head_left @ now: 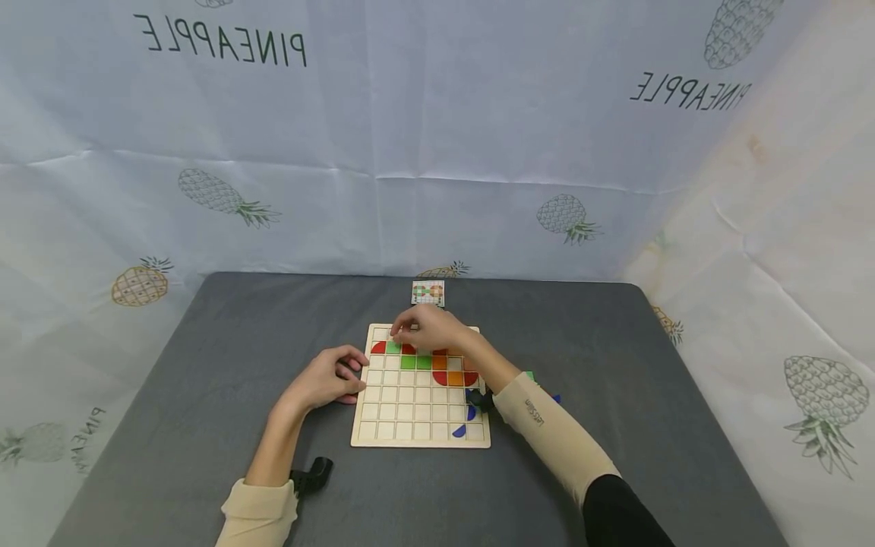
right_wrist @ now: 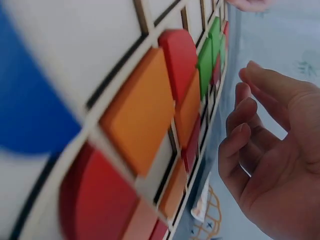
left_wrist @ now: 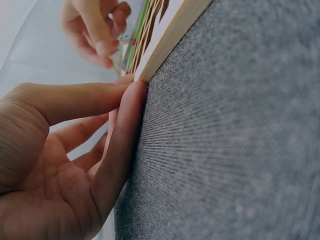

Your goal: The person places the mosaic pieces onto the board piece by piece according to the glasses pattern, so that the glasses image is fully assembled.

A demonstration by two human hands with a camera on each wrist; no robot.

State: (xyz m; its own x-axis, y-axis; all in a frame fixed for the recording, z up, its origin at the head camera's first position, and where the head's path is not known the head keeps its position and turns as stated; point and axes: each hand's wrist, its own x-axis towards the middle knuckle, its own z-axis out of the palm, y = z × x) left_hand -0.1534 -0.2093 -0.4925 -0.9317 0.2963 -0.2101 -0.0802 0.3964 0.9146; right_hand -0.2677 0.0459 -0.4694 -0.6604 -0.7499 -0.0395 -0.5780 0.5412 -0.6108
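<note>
A light wooden grid board [head_left: 405,411] lies on the grey table with coloured pieces in its upper rows. My left hand [head_left: 333,377] is at its left edge; in the left wrist view the thumb and index finger pinch the board's rim [left_wrist: 159,56]. Over the top left rows hovers my right hand [head_left: 431,328], its fingers loosely bent and nothing visible between them in the right wrist view. Below its fingertips are a green piece [head_left: 393,347] and a red half-round piece [head_left: 378,348]. Orange square pieces [right_wrist: 142,112] and a red rounded piece [right_wrist: 179,60] sit in the cells.
A small pattern card [head_left: 428,292] stands behind the board. Blue pieces [head_left: 459,431] lie along the board's right side, and a green piece [head_left: 529,375] shows past the right forearm. A pineapple-print cloth [head_left: 410,137] hangs behind the table.
</note>
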